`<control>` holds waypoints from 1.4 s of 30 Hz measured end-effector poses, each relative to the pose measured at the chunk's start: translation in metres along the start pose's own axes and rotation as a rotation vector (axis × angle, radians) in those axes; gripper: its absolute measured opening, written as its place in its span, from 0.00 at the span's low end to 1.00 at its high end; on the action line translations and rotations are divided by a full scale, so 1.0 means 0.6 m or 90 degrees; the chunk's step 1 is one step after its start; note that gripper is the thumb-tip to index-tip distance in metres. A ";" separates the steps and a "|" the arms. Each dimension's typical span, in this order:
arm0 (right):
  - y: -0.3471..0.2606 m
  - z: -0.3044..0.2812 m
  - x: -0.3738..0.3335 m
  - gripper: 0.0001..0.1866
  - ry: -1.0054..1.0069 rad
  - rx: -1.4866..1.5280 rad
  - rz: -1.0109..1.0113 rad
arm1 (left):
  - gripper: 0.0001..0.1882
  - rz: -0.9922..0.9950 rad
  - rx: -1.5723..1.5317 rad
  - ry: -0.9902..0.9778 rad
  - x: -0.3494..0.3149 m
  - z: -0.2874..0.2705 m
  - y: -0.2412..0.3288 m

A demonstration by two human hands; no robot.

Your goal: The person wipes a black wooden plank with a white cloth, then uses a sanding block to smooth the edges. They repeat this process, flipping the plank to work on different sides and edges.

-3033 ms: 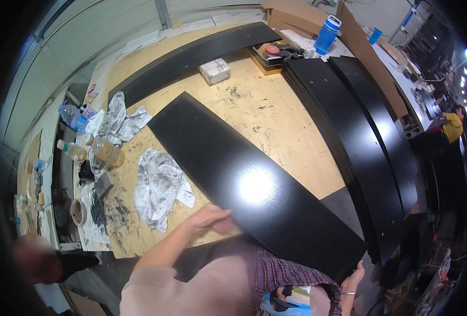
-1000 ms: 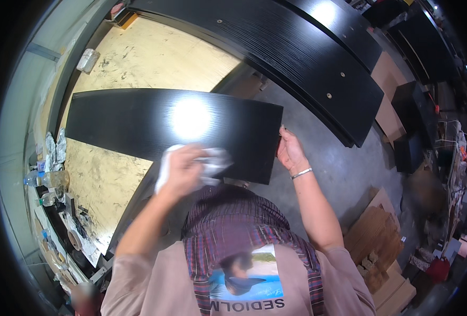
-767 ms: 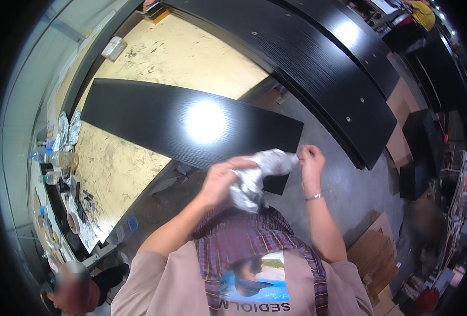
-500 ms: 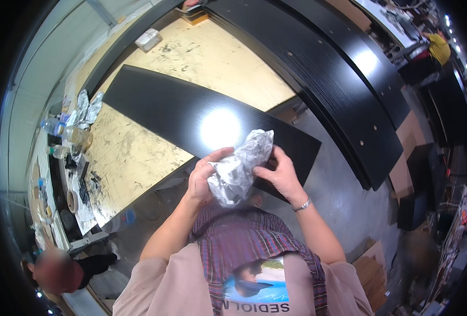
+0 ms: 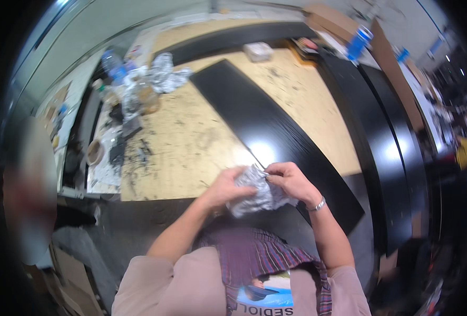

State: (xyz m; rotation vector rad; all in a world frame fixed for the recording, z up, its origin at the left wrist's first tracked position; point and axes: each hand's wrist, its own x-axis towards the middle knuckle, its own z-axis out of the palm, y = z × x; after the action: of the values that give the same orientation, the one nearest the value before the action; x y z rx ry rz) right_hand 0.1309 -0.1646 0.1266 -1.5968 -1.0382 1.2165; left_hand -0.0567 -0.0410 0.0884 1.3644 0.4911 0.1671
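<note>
Stained tan wooden table (image 5: 181,139) here, long glossy black board (image 5: 275,138) jutting past its near edge. Left hand (image 5: 226,188) and right hand (image 5: 295,184) both have fingers gripping a crumpled grey-white rag (image 5: 254,203) by the board. Beige shirt (image 5: 191,279) has dark block lettering (image 5: 265,312).

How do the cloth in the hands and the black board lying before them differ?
The cloth is pale grey, the board black. The cloth is small and crumpled, the board long and flat. The left hand and right hand hold the cloth; the board lies partly on the table.
</note>
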 end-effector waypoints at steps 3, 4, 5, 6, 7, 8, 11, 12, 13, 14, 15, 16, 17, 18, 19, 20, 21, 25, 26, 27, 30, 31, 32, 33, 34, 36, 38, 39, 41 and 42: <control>-0.045 0.057 0.110 0.05 0.117 -0.465 -0.242 | 0.20 0.119 0.102 0.149 -0.049 -0.078 -0.010; -0.063 0.078 0.143 0.05 0.102 -0.483 -0.241 | 0.18 0.245 0.335 0.195 -0.060 -0.114 -0.014; -0.083 0.100 0.179 0.07 0.016 -0.435 -0.241 | 0.14 0.363 0.378 0.292 -0.072 -0.136 -0.012; -0.098 0.125 0.210 0.09 -0.069 -0.386 -0.234 | 0.14 0.292 0.292 0.312 -0.084 -0.158 -0.015; -0.123 0.158 0.238 0.09 -0.144 -0.304 -0.214 | 0.14 0.223 0.204 0.329 -0.095 -0.181 -0.019; -0.144 0.185 0.273 0.08 -0.206 -0.301 -0.171 | 0.14 0.155 0.113 0.342 -0.101 -0.206 -0.022; -0.127 0.246 0.380 0.09 -0.214 -0.288 -0.145 | 0.14 0.145 0.447 0.395 -0.106 -0.279 -0.083; -0.121 0.259 0.399 0.11 -0.180 -0.324 -0.148 | 0.14 0.155 0.588 0.415 -0.104 -0.298 -0.119; -0.110 0.268 0.402 0.12 -0.223 -0.384 -0.115 | 0.13 0.217 0.573 0.442 -0.100 -0.320 -0.142; -0.099 0.273 0.400 0.13 -0.266 -0.443 -0.083 | 0.12 0.219 0.581 0.432 -0.103 -0.323 -0.166; -0.080 0.274 0.381 0.15 -0.318 -0.462 -0.023 | 0.12 0.230 0.591 0.414 -0.103 -0.324 -0.168; -0.077 0.279 0.358 0.23 -0.369 -0.548 0.006 | 0.11 0.244 0.604 0.404 -0.104 -0.327 -0.168; -0.055 0.284 0.327 0.19 -0.336 -0.606 -0.021 | 0.10 0.241 0.585 0.402 -0.109 -0.326 -0.169; -0.039 0.283 0.298 0.17 -0.292 -0.667 -0.051 | 0.10 0.232 0.553 0.399 -0.106 -0.327 -0.172; -0.023 0.276 0.288 0.15 -0.266 -0.626 -0.018 | 0.10 0.222 0.523 0.403 -0.105 -0.331 -0.176; -0.004 0.264 0.281 0.14 -0.240 -0.585 0.015 | 0.10 0.211 0.493 0.405 -0.106 -0.333 -0.182; 0.003 0.252 0.279 0.13 -0.207 -0.545 0.046 | 0.12 0.196 0.427 0.406 -0.105 -0.337 -0.185; -0.034 0.240 0.290 0.05 -0.194 -0.336 -0.146 | 0.22 0.331 0.451 0.420 -0.098 -0.329 -0.071; -0.065 0.239 0.291 0.04 -0.227 -0.264 -0.074 | 0.21 0.325 0.428 0.356 -0.093 -0.325 -0.068; -0.106 0.242 0.297 0.04 -0.267 -0.192 -0.013 | 0.21 0.317 0.412 0.301 -0.096 -0.326 -0.063; -0.162 0.242 0.334 0.04 -0.348 -0.051 0.068 | 0.15 0.266 0.309 0.213 -0.097 -0.339 -0.053; -0.164 0.241 0.354 0.03 -0.367 -0.037 0.081 | 0.13 0.253 0.238 0.206 -0.100 -0.344 -0.057; -0.167 0.243 0.378 0.03 -0.391 -0.026 0.095 | 0.11 0.241 0.167 0.203 -0.106 -0.346 -0.059; -0.176 0.251 0.408 0.03 -0.403 -0.068 0.083 | 0.11 0.266 0.041 0.232 -0.109 -0.341 -0.062; -0.178 0.263 0.446 0.03 -0.389 -0.147 -0.022 | 0.11 0.299 -0.070 0.270 -0.108 -0.341 -0.063; -0.157 0.291 0.526 0.09 -0.195 -0.129 -0.032 | 0.15 0.112 -0.253 0.254 -0.121 -0.349 -0.039; -0.128 0.321 0.625 0.35 -0.085 -0.135 -0.127 | 0.20 0.137 -0.217 0.300 -0.102 -0.344 -0.086; -0.084 0.315 0.690 0.45 -0.038 -0.106 -0.199 | 0.21 0.153 -0.151 0.303 -0.099 -0.348 -0.077; -0.090 0.339 0.743 0.50 -0.013 -0.051 -0.235 | 0.23 0.167 -0.180 0.287 -0.094 -0.341 -0.072; -0.089 0.354 0.774 0.50 -0.012 0.026 -0.249 | 0.24 0.187 -0.257 0.259 -0.092 -0.337 -0.069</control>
State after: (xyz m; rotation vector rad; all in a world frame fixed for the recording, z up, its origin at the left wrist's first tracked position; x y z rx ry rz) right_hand 0.0014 0.3205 0.0185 -1.2763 -1.2591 0.9789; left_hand -0.1993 0.1093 0.0367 0.9968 0.5560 0.7562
